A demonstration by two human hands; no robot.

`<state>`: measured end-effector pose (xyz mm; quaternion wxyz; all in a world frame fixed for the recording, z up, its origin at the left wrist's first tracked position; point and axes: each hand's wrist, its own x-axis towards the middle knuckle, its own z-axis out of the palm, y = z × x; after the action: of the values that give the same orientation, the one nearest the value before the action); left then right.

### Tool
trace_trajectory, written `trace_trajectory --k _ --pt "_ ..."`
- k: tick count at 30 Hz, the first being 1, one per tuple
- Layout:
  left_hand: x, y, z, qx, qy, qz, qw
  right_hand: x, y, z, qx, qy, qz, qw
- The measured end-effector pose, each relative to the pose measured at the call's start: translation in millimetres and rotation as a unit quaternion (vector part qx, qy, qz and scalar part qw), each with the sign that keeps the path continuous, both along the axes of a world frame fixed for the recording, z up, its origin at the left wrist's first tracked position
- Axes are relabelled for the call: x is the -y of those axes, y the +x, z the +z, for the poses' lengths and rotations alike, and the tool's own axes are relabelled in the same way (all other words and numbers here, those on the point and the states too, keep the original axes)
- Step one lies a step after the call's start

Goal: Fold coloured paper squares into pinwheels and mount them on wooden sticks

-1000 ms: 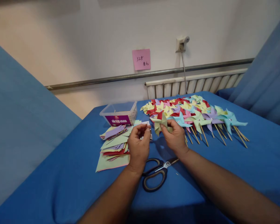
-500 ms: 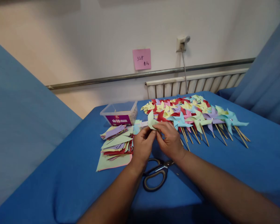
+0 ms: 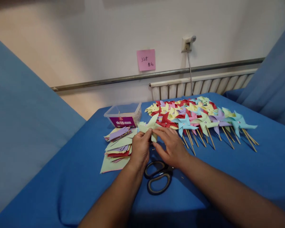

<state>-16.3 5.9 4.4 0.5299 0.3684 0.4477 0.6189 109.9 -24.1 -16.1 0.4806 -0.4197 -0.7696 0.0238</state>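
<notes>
Both hands meet over a pale green paper pinwheel held low above the blue table. My left hand pinches its lower left part. My right hand pinches it from the right, fingers closed over its centre. Just behind my hands lie black-handled scissors, their blades hidden under my right hand. To the left sits a stack of cut coloured paper squares.
Several finished pinwheels on wooden sticks lie in rows at the right back. A clear plastic box with a purple label stands at the back left. Blue cloth panels rise on both sides; a radiator runs behind.
The pale green pinwheel and both hands have moved left and down towards the table. The left hand, apart from it a second ago, now grips it too.
</notes>
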Motion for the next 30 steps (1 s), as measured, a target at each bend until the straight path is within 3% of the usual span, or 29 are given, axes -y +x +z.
trace_trajectory --k 5,18,21,24,27,29,30 --pt "-2.5 -0.6 -2.0 0.023 -0.022 -0.021 0.999 -5.1 3.1 -5.7 -0.105 -0.013 0.011 0.994" --pt "-0.9 -2.9 -5.5 -0.003 -0.034 -0.072 0.997 -4.2 6.8 -7.3 -0.137 -0.028 -0.001 0.99" --pt "-0.1 -2.7 -9.1 -0.012 -0.058 -0.095 0.994 -12.2 8.1 10.0 -0.179 0.013 -0.017 0.984" --pt "1.4 -1.4 -14.6 -0.027 -0.086 -0.136 0.987 -46.0 -1.7 43.7 -0.15 0.03 -0.031 0.988" --pt "3.4 0.4 -18.8 -0.033 -0.12 -0.161 0.979 -103.5 -29.4 80.5 0.019 -0.068 -0.024 0.997" --pt "4.8 1.4 -20.2 -0.03 -0.133 -0.186 0.973 -145.1 -55.8 96.9 0.181 -0.149 -0.018 0.972" --pt "5.4 1.6 -20.7 -0.037 -0.139 -0.19 0.971 -164.3 -69.9 101.3 0.211 -0.167 -0.01 0.963"
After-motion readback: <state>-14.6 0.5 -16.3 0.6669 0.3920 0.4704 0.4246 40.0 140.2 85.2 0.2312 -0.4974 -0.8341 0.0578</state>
